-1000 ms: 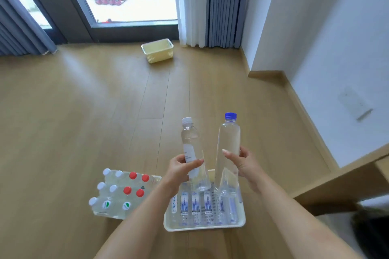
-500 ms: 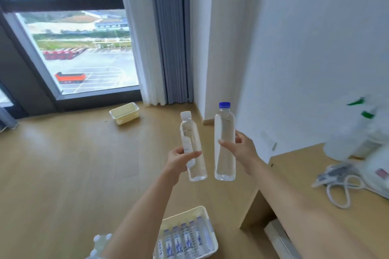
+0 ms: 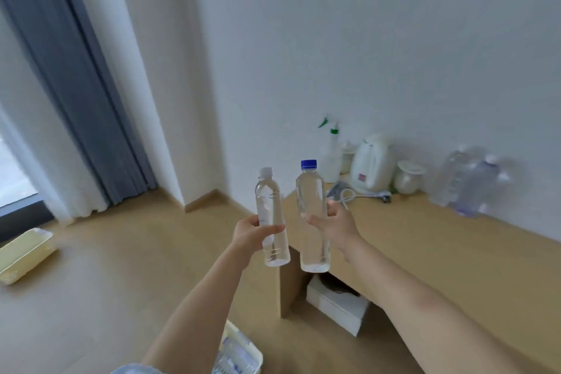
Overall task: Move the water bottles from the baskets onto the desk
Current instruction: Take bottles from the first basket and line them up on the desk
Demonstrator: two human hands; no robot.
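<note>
Tabletop (image 3: 425, 252) lay ahead as the landing place, so both bottles were carried upright above its near end. Blue-capped bottle (image 3: 312, 215) sat in the right hand (image 3: 337, 225), fingers wrapped round it; white-capped bottle (image 3: 271, 218) was clasped likewise by the left hand (image 3: 252, 235).

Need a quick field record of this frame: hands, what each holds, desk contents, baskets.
left hand: grips white-capped bottle, upright, in the air
right hand: grips blue-capped bottle, upright, in the air
desk: neither held bottle set down yet
desk contents: spray bottle, white jug, large clear bottles along the wall
near basket: on floor, bottles inside
far basket: on floor at left, contents not visible
</note>
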